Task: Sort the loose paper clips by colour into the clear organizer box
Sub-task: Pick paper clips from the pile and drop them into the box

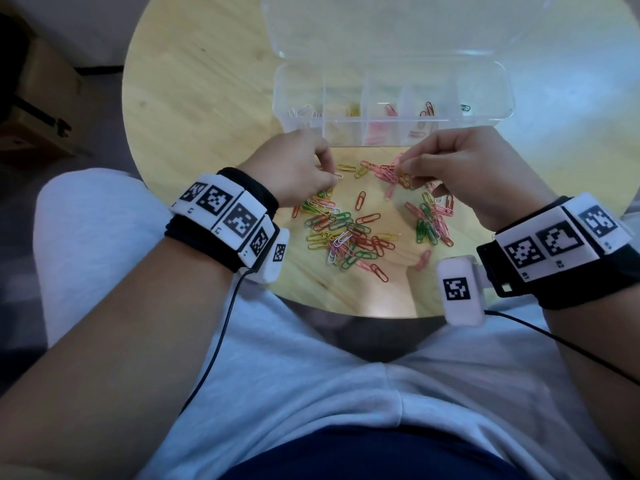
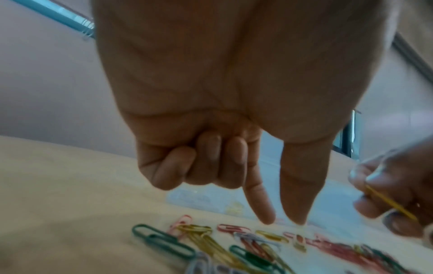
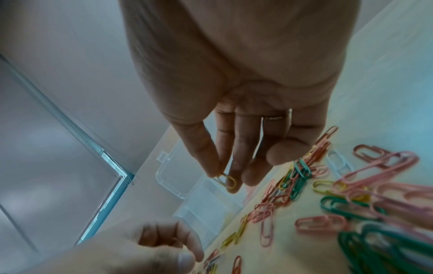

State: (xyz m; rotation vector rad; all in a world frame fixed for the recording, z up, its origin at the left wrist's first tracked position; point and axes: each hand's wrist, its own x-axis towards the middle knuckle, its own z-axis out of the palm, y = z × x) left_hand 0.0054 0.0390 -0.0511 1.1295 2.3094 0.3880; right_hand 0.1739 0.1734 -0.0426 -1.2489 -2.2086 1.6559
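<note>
Loose paper clips in red, pink, green, yellow and white lie scattered on the round wooden table. Behind them stands the clear organizer box with its lid raised. Its compartments hold white, yellow, pink, red and green clips, left to right. My right hand pinches a yellow clip between thumb and fingers, just above the pile in front of the box. My left hand points index and thumb down at the table, with the other fingers curled. Nothing shows between them. A white clip lies beside its tips.
A second cluster of clips lies under my right wrist. The table's near edge runs just above my lap. A cardboard box sits on the floor at the left.
</note>
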